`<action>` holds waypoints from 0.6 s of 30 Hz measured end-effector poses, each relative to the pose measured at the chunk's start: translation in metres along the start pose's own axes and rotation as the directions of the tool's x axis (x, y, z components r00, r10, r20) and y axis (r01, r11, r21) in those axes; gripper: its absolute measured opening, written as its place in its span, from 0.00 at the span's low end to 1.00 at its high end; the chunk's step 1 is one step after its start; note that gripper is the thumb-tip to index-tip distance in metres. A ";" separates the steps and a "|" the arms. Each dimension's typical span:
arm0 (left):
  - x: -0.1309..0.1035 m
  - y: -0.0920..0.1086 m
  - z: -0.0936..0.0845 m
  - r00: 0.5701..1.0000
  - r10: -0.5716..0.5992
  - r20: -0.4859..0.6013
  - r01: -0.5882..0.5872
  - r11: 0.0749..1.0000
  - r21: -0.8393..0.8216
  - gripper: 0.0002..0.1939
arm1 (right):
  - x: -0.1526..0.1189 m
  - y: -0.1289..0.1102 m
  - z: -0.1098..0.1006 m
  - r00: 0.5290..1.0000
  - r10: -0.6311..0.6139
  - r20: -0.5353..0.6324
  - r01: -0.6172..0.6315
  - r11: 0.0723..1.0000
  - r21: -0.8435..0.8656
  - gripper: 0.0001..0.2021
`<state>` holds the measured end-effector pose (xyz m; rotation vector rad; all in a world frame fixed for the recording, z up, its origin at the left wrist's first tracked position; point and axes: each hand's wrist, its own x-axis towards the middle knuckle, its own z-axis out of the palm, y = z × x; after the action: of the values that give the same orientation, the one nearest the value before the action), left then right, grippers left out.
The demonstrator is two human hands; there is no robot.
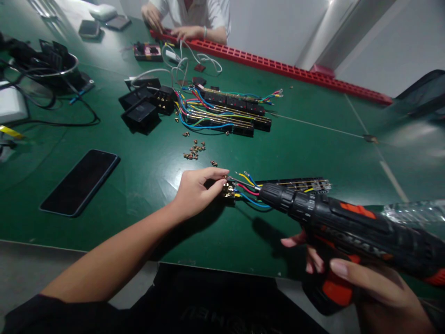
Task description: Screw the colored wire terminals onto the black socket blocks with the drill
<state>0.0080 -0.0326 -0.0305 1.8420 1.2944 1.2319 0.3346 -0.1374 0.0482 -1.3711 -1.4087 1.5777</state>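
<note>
My left hand reaches in from the left, its thumb and forefinger pinched on a small screw at the top of a black terminal block. Around the handle of a black and orange power drill my right hand is wrapped. The drill's long bit points left and meets the screw at my left fingertips. Red, blue and yellow wires run from the block to a dark strip lying behind the drill's nose.
Loose screws lie beyond my left hand. Farther back are wired strips and black boxes. A phone lies left, a clear plastic object right. Another person's hands are at a red rail.
</note>
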 end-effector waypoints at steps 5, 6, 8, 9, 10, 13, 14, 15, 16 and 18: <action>-0.001 0.000 0.001 1.000 0.003 0.003 -0.003 1.000 -0.009 0.10 | 0.007 0.009 -0.014 0.975 -0.098 0.198 0.106 0.994 -0.028 0.13; -0.001 0.000 0.001 1.000 -0.001 0.005 0.001 1.000 -0.013 0.10 | 0.007 0.010 -0.015 0.974 -0.097 0.203 0.103 0.994 -0.023 0.15; -0.001 0.000 0.001 1.000 -0.008 0.006 0.008 1.000 -0.021 0.10 | 0.008 0.011 -0.015 0.972 -0.091 0.215 0.096 0.995 -0.017 0.16; -0.002 0.000 0.001 1.000 -0.010 0.007 0.010 1.000 -0.024 0.10 | 0.008 0.010 -0.015 0.973 -0.089 0.211 0.095 0.995 -0.016 0.15; -0.002 0.000 0.001 1.000 -0.012 0.008 0.013 1.000 -0.025 0.10 | 0.008 0.010 -0.014 0.975 -0.088 0.205 0.093 0.995 -0.017 0.15; -0.002 0.000 0.001 1.000 -0.025 0.007 0.025 1.000 -0.018 0.10 | 0.008 0.006 -0.013 0.978 -0.083 0.192 0.093 0.995 -0.042 0.14; -0.002 0.000 0.001 1.000 -0.029 0.008 0.029 1.000 -0.011 0.10 | 0.008 0.004 -0.014 0.979 -0.071 0.192 0.085 0.994 -0.066 0.14; -0.002 0.000 0.001 1.000 -0.028 0.008 0.028 1.000 -0.002 0.10 | 0.008 0.001 -0.016 0.980 -0.049 0.195 0.070 0.992 -0.102 0.14; -0.002 0.000 0.001 1.000 -0.026 0.009 0.026 1.000 0.008 0.11 | 0.009 -0.001 -0.018 0.980 -0.026 0.196 0.055 0.988 -0.147 0.14; -0.001 0.000 0.000 1.000 -0.026 0.016 0.025 0.999 0.027 0.11 | 0.010 -0.005 -0.019 0.986 -0.006 0.169 0.047 0.969 -0.243 0.15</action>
<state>0.0081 -0.0338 -0.0314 1.8447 1.3271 1.1897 0.3492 -0.1207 0.0518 -1.3768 -1.7665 1.5717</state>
